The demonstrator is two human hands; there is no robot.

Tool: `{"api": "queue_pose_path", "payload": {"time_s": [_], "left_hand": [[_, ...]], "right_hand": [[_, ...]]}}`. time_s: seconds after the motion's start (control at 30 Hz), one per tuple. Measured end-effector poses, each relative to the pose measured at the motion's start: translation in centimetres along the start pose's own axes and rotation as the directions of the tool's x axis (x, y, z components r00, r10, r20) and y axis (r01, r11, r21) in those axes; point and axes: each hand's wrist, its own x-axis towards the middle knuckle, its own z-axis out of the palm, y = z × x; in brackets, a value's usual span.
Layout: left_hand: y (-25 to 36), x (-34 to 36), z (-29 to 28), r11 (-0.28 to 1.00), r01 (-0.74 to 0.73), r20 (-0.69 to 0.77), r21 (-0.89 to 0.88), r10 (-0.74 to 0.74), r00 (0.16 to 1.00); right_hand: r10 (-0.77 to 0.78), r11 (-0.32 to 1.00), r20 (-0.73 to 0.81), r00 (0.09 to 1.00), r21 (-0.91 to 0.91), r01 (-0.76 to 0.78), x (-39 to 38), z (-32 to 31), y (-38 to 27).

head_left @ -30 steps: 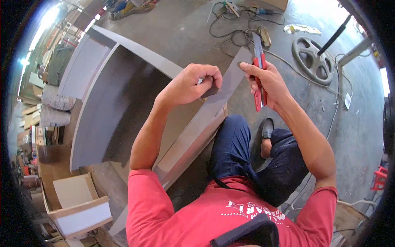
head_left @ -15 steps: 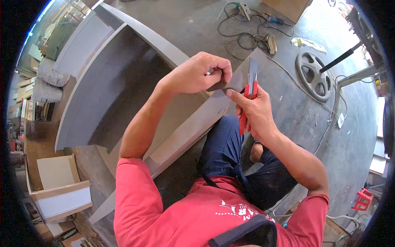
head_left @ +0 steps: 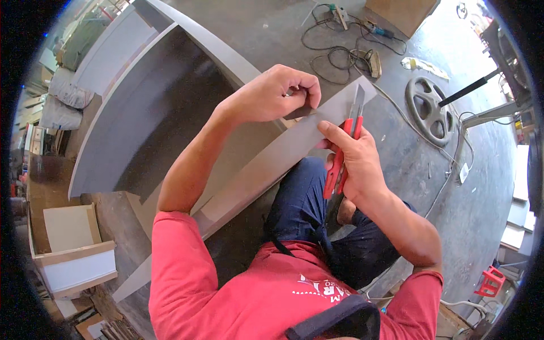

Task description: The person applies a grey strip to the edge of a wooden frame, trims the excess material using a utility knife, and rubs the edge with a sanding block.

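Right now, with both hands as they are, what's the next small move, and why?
I'd probably tilt the right hand slightly farther from the left hand: the red-handled cutter it grips has its blade bare, and the left, pinching a small dark piece, is close by at the long grey strip.

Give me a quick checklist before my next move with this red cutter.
1. Red-handled cutter gripped in right hand: ok.
2. Blade pointing away from torso: ok, it is out and aimed forward.
3. Left hand clear of the blade: ok, a gap shows.
4. Small dark piece held: ok, in the left fingers.
5. Long grey strip firmly fixed: cannot tell.
6. Black cable clear of both hands: ok.
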Motion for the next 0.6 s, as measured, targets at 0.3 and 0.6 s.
{"api": "queue_pose_path", "payload": {"time_s": [0.3, 0.6], "left_hand": [[0.0, 0.0, 1.1, 0.98, 0.155, 0.089, -0.122, -0.145, 0.985], [-1.3, -0.2, 1.0, 0.996, 0.088, 0.037, 0.018, -0.088, 0.995]], "right_hand": [[-0.361, 0.911, 0.078, 0.929, -0.182, 0.369, -2.4, 0.0, -0.4], [-0.179, 0.97, 0.174, 0.968, -0.136, 0.204, 1.0, -0.6, -1.2]]}}
